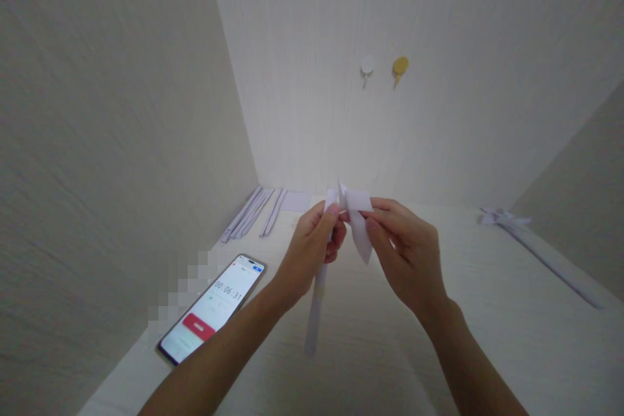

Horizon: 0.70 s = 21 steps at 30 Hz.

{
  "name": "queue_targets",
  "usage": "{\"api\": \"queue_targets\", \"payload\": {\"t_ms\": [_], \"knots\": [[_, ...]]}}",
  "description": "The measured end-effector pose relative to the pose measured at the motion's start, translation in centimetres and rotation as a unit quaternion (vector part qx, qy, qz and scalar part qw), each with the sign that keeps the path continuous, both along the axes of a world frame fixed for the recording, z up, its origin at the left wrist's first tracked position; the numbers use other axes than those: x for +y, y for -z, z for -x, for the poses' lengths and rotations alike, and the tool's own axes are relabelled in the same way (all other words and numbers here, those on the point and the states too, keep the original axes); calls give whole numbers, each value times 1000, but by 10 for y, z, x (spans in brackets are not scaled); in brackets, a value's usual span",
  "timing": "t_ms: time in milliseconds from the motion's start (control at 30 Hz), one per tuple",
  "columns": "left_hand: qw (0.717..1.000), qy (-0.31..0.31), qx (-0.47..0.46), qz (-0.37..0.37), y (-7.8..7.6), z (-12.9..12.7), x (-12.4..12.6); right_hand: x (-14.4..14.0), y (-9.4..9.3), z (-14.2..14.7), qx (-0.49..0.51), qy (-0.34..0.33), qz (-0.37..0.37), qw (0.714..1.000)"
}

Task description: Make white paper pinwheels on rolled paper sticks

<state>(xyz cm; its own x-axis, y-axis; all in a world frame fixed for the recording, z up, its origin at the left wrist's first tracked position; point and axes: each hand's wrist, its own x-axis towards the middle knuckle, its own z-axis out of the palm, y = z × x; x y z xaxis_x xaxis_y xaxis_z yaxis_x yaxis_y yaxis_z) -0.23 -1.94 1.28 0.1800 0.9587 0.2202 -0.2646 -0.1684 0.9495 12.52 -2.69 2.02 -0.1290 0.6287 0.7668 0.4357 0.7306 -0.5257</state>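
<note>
My left hand (319,234) pinches a long pale lilac paper strip (316,315) between thumb and fingers, and its tail hangs down below the fist. At the upper end, several paper flaps stick out, one of them a pointed folded paper piece (361,234). My right hand (407,247) grips the flaps from the right, with thumb and forefinger closed on the paper. Both hands meet in the middle of the view, above the white surface. How the flaps join the strip is partly hidden by the fingers.
At the back left lie several narrow folded paper strips (251,214) and a flat paper sheet (296,201). A phone (214,309) showing a running timer rests at left. On the right is a paper piece with a star-like top and long stem (546,257). Two hooks, white (367,66) and yellow (400,66), are on the back wall.
</note>
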Motion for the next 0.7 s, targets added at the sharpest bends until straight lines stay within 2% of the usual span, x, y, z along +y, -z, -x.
{"api": "queue_targets", "payload": {"t_ms": [100, 233, 500, 700], "knots": [[1000, -4, 15, 5, 1, 3, 2, 1, 0, 0, 28, -25, 21, 999], [999, 37, 25, 15, 0, 7, 2, 3, 0, -4, 66, -36, 72, 995], [994, 91, 60, 4, -4, 10, -6, 1, -4, -15, -4, -123, 133, 983], [992, 122, 7, -16, -7, 13, -15, -2, -8, -19, 99, -161, 140, 972]]}}
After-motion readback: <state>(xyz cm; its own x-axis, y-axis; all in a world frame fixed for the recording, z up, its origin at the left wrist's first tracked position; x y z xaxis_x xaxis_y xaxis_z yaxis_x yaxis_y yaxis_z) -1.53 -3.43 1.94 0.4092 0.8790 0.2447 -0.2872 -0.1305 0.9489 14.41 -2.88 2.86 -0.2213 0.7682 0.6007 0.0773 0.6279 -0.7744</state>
